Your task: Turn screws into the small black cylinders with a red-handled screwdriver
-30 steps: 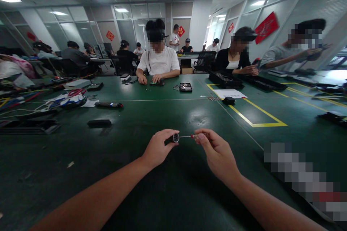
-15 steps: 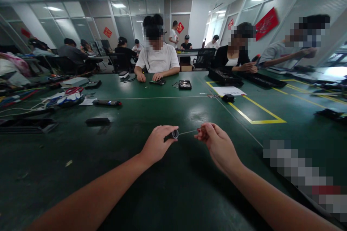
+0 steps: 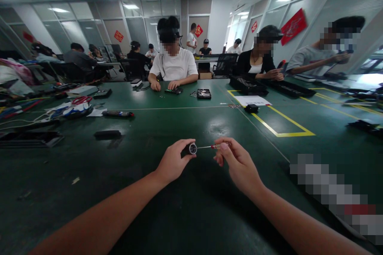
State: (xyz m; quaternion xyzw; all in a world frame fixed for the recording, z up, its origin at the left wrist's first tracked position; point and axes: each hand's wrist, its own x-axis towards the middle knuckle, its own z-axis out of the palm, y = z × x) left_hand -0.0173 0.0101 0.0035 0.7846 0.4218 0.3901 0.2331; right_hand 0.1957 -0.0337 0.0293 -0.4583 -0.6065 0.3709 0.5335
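Observation:
My left hand [image 3: 172, 161] is closed round a small black cylinder with a round silvery end face [image 3: 192, 148], held a little above the green table [image 3: 185, 215]. My right hand [image 3: 237, 164] pinches the red handle of a thin screwdriver [image 3: 213, 146]. Its slim metal shaft runs left and its tip meets the cylinder's end face. The two hands are a hand's width apart, both in front of me at mid-table.
A black block [image 3: 107, 134] and a dark pen-like tool [image 3: 118, 114] lie to the left, beyond them cables and red scissors [image 3: 81, 100]. A yellow-taped rectangle [image 3: 278, 121] marks the table at right. Several people sit working along the far edge. A blurred patch covers the near right.
My right hand has drawn back toward the cylinder, so less of the screwdriver's shaft shows between the hands than half a second ago. The left hand has barely moved.

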